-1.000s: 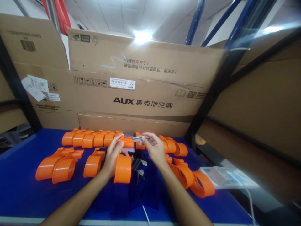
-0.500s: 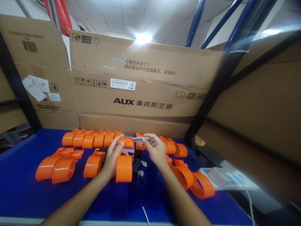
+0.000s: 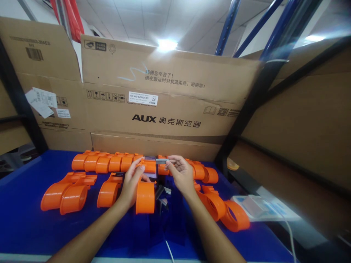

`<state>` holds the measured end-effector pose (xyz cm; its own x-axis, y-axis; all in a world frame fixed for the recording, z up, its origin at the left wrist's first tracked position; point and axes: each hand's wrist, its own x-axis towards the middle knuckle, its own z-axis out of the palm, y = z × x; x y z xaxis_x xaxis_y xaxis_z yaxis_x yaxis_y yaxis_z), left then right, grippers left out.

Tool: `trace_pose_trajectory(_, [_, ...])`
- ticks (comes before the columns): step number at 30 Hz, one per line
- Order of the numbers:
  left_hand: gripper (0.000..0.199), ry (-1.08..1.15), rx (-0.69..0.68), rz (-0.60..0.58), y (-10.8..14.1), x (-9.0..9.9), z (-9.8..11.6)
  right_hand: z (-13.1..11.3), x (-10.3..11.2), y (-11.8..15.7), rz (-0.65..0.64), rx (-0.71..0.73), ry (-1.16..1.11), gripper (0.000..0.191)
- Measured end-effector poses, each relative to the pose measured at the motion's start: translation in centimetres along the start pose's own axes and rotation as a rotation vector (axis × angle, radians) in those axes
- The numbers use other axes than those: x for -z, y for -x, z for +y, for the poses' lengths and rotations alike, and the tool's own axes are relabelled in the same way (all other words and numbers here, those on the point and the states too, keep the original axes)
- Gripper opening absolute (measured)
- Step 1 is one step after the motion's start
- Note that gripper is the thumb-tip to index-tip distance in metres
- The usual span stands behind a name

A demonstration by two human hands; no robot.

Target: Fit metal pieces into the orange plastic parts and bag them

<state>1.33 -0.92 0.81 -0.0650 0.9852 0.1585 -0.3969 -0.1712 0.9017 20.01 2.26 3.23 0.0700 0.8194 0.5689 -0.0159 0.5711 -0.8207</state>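
Observation:
My left hand [image 3: 132, 184] is closed around an orange plastic part [image 3: 145, 197], which has a wide ring at its lower end and a narrow block at its upper end. Between the thumb and fingers of my right hand [image 3: 181, 173] is a thin grey metal strip [image 3: 162, 161]. The strip lies level, its left end at the right side of the orange block; whether it sits inside cannot be made out. Beneath my hands, several small dark and silvery pieces [image 3: 164, 195] lie on the blue table, partly hidden by the orange ring.
More orange ring parts [image 3: 102, 163] stand in a row along the back of the blue table [image 3: 24, 219]. Others [image 3: 72, 199] lie at left and right [image 3: 236, 215]. A printed cardboard sheet [image 3: 164, 98] walls off the back. A white box [image 3: 255, 204] and cable are at right.
Almost nothing differs. The grey strip now lies a little more level against the orange block, and both hands keep their holds.

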Motion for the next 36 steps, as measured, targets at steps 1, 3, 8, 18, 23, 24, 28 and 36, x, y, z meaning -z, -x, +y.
trace_pose_trajectory(1, [0.078,0.001,0.001,0.01,-0.03,0.01,-0.02,0.06,-0.05,0.01,-0.001,-0.002,-0.001,0.03])
trace_pose_trajectory(3, [0.079,0.013,0.008,0.026,-0.06,0.01,-0.05,0.18,-0.13,0.05,-0.002,-0.008,-0.005,0.031])
trace_pose_trajectory(8, [0.08,0.056,0.019,0.033,-0.04,0.03,-0.09,0.39,-0.15,0.12,-0.015,-0.018,0.0,0.031])
trace_pose_trajectory(18, [0.081,0.037,0.009,0.001,0.02,0.03,-0.07,0.14,-0.12,0.24,0.017,-0.01,0.015,0.029])
trace_pose_trajectory(23, [0.079,0.032,0.014,0.007,0.14,-0.09,0.2,0.12,-0.16,0.25,0.018,-0.017,0.003,0.028])
trace_pose_trajectory(24, [0.078,0.025,0.011,0.012,0.18,-0.12,0.3,0.13,-0.17,0.26,0.018,-0.02,0.001,0.029])
trace_pose_trajectory(28, [0.079,-0.001,-0.005,0.015,0.3,-0.22,0.67,0.17,-0.12,0.36,0.021,-0.021,0.012,0.03])
trace_pose_trajectory(36, [0.086,-0.011,0.007,-0.027,0.13,0.07,0.55,0.67,0.18,0.39,0.01,0.036,0.061,0.028])
